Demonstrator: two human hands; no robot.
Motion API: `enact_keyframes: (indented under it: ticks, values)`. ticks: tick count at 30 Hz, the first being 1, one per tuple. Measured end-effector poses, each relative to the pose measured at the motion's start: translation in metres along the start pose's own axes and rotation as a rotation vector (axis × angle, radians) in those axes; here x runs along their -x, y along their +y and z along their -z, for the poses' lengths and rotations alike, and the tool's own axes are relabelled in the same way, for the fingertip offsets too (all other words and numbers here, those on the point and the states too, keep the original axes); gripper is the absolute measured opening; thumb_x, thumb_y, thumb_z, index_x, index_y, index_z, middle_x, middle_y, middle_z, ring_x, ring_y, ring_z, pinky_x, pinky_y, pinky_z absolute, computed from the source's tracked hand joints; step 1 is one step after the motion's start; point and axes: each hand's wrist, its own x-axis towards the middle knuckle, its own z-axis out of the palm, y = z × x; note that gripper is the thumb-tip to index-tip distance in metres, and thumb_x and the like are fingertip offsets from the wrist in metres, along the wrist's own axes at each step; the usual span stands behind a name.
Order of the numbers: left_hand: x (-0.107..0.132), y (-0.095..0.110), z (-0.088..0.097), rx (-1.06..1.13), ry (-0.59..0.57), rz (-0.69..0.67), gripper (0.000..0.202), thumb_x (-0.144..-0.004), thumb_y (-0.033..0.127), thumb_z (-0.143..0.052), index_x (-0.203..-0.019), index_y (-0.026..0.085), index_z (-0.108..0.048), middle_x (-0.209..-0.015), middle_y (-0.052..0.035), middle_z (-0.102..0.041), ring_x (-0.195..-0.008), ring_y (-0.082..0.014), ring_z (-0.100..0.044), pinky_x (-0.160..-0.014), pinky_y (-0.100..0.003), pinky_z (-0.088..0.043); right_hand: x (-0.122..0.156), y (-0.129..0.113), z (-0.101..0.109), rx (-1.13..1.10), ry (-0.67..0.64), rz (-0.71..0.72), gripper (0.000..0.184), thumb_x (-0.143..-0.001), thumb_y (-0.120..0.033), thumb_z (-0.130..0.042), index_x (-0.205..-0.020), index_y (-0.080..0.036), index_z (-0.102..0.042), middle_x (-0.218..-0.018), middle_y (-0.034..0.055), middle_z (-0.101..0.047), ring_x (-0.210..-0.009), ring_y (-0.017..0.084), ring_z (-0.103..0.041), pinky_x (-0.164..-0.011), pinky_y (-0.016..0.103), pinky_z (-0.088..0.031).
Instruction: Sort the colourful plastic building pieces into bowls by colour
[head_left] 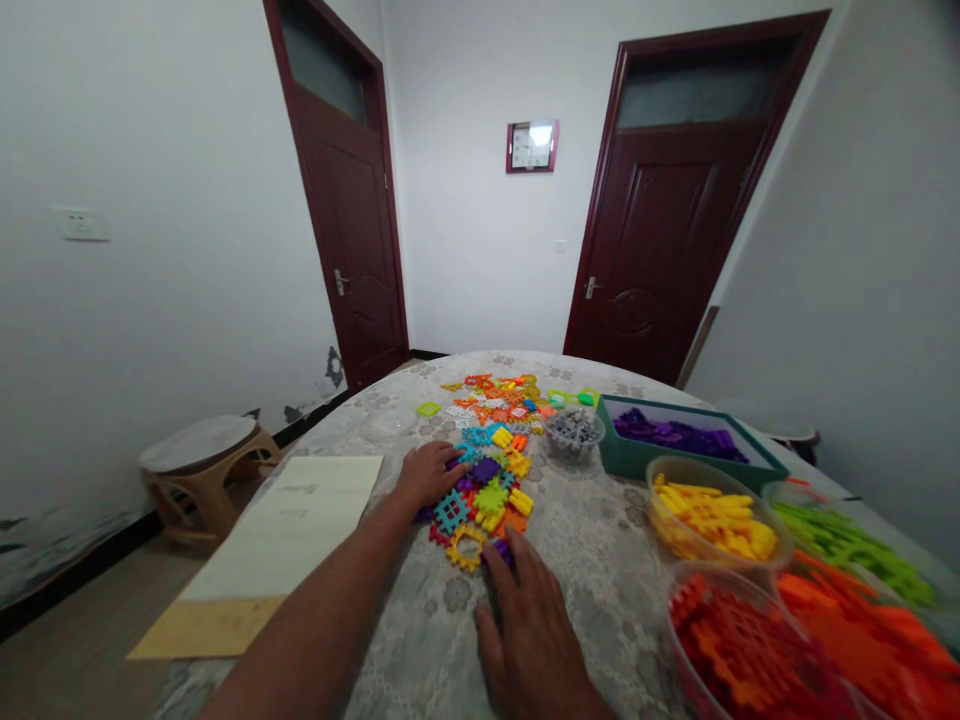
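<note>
A heap of small plastic interlocking blocks in several colours lies in the middle of the table. My left hand rests on the left edge of the near heap, fingers curled over purple and blue pieces. My right hand lies flat on the cloth just in front of the heap, its fingertips touching a purple block. A yellow ring-shaped piece sits between the two hands. More blocks are scattered farther back.
On the right stand a teal tray of purple pieces, clear tubs of yellow, red, green and orange pieces, and a small bowl of grey parts. A paper sheet lies left. A stool stands beside the table.
</note>
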Motion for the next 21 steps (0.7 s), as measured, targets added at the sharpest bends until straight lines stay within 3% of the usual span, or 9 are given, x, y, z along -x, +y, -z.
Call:
enact_keyframes:
  ticks: [7, 13, 21]
  values:
    - [0.044, 0.033, -0.010, -0.027, 0.058, 0.067, 0.035, -0.101, 0.051, -0.056, -0.125, 0.036, -0.077, -0.140, -0.0072, -0.070, -0.133, -0.0288, -0.061, -0.115, -0.049, -0.040, -0.002, -0.006, 0.003, -0.013, 0.039, -0.044, 0.064, -0.093, -0.029, -0.065, -0.156, -0.029, -0.048, -0.166, 0.0143, -0.043, -0.151, 0.038, -0.044, -0.120, 0.059, -0.044]
    - [0.079, 0.072, -0.021, -0.074, 0.152, 0.233, 0.039, -0.103, 0.048, -0.050, -0.127, 0.031, -0.076, -0.143, -0.0132, -0.068, -0.135, -0.0335, -0.058, -0.116, -0.059, -0.035, -0.007, -0.010, 0.006, -0.023, 0.067, -0.076, 0.067, -0.091, -0.032, -0.067, -0.156, -0.025, -0.050, -0.168, 0.0166, -0.040, -0.153, 0.040, -0.040, -0.121, 0.062, -0.038]
    - [0.112, 0.116, -0.025, -0.095, 0.179, 0.334, 0.045, -0.104, 0.047, -0.044, -0.118, 0.021, -0.078, -0.131, -0.0186, -0.071, -0.129, -0.0347, -0.061, -0.107, -0.049, -0.043, -0.013, -0.009, 0.012, -0.018, 0.057, -0.152, 0.054, -0.098, -0.026, -0.058, -0.151, -0.018, -0.058, -0.165, 0.0191, -0.045, -0.156, 0.039, -0.035, -0.124, 0.063, -0.027]
